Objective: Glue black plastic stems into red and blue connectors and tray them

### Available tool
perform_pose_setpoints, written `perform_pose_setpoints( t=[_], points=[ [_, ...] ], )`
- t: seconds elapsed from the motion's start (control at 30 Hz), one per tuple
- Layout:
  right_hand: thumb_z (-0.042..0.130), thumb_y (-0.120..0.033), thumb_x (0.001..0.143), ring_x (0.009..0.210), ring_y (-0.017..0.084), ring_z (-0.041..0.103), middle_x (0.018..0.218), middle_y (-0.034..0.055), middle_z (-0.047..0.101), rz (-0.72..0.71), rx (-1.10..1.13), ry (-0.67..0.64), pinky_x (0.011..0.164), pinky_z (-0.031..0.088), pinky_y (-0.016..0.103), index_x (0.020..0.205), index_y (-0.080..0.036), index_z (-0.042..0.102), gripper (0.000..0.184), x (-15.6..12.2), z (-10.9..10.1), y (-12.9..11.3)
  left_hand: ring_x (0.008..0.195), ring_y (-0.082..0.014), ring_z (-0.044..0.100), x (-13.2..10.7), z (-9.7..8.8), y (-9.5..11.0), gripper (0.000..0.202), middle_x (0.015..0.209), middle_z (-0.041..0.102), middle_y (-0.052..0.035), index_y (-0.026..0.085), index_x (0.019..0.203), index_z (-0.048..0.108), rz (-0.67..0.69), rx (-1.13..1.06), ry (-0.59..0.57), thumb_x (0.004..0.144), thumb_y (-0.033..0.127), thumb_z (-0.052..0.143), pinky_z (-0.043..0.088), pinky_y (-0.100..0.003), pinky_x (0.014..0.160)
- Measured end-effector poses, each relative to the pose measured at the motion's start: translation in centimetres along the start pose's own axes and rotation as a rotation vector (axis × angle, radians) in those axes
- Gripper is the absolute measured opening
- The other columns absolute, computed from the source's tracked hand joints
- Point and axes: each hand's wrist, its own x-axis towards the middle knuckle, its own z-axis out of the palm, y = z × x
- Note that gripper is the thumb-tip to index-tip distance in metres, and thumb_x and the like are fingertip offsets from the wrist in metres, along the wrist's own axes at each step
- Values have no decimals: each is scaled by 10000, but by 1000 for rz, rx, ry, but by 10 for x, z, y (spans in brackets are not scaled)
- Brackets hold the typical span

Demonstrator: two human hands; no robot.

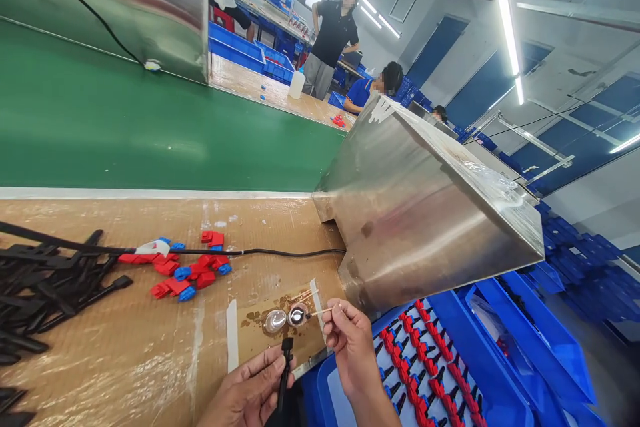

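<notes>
My left hand (pixel 250 390) is closed around a thin black plastic part (pixel 285 370), held upright at the near edge of the bench. My right hand (pixel 350 337) pinches a small stick (pixel 320 311) whose tip reaches into a small round dish (pixel 298 314) on a stained cardboard patch. A second shiny dish (pixel 275 321) sits just left of it. Both hands hover close together over the bench edge.
Red and blue plastic caps (pixel 187 273) lie mid-bench, a heap of black parts (pixel 40 293) at the left, with a black cable (pixel 260 252) crossing. A steel hood (pixel 425 207) covers the green conveyor belt (pixel 125 127). A blue tray (pixel 500 373) holds rows of assembled red-black pieces (pixel 425 373). People stand and sit beyond.
</notes>
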Motion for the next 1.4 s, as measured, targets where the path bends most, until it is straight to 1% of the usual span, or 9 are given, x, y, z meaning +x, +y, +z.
perform_pose_setpoints(
  t=[0.2, 0.33, 0.5, 0.73, 0.87, 1.03, 1.2, 1.33, 1.4],
  points=[
    [777, -660, 818, 572, 144, 636, 708, 39, 699, -310, -312, -71, 509, 518, 238, 894, -179, 771, 487, -33, -1, 1, 620, -143, 715, -2, 2, -1, 447, 729, 815, -49, 165, 797, 847, 13, 26, -84, 421, 251, 1074, 569, -149, 540],
    [648, -650, 936, 638, 165, 670, 767, 43, 707, -416, -444, -72, 560, 525, 252, 940, -200, 761, 464, -48, 4, 4, 639, -138, 706, -3, 1, -2, 476, 762, 816, -51, 165, 855, 857, 18, 32, -96, 439, 256, 1070, 558, -146, 559],
    [579, -597, 999, 647, 158, 668, 788, 30, 696, -482, -538, -111, 563, 516, 237, 965, -215, 745, 418, -47, 3, 11, 671, -128, 695, -4, 2, -1, 480, 794, 814, -49, 177, 915, 862, 36, 49, -154, 496, 303, 1058, 552, -148, 593],
    [519, -504, 1047, 648, 163, 668, 783, 20, 673, -579, -672, -128, 566, 526, 237, 991, -224, 721, 350, -42, -4, 18, 627, -138, 708, -10, 6, 0, 454, 723, 817, -30, 178, 760, 840, 37, 8, -33, 375, 235, 1073, 564, -152, 544],
    [488, -409, 1069, 668, 167, 667, 802, 19, 666, -630, -783, -155, 596, 526, 251, 1000, -241, 699, 278, -47, -4, 12, 603, -134, 700, -7, 5, -2, 482, 695, 802, -29, 164, 783, 845, 27, 13, -57, 371, 255, 1079, 552, -148, 524],
    [451, -253, 1078, 768, 189, 670, 868, 32, 693, -886, -1043, -161, 717, 496, 299, 1029, -266, 652, 207, -55, -6, 4, 600, -132, 697, -3, 0, -5, 504, 726, 810, -58, 147, 851, 850, 46, 13, -87, 414, 261, 1074, 553, -149, 542],
    [441, -184, 1065, 775, 201, 697, 901, 40, 730, -1039, -1198, -132, 736, 516, 308, 1081, -286, 634, 220, -60, -7, 8, 580, -132, 700, -3, -1, -9, 439, 683, 795, -60, 139, 780, 832, 54, 1, -66, 417, 220, 1066, 525, -134, 515],
    [404, -149, 1050, 717, 210, 709, 858, 71, 753, -1296, -1379, -332, 677, 530, 312, 1149, -230, 627, 257, -61, 0, -2, 604, -148, 689, -5, 2, -8, 500, 693, 784, -77, 133, 807, 842, 89, 38, -103, 400, 303, 1077, 550, -168, 561],
    [389, -149, 1052, 705, 215, 707, 825, 76, 749, -1347, -1445, -445, 668, 532, 313, 1150, -196, 624, 258, -61, 5, -10, 596, -150, 673, -9, 5, -7, 513, 668, 768, -76, 134, 801, 846, 119, 49, -121, 393, 342, 1077, 549, -179, 572]
  ],
)
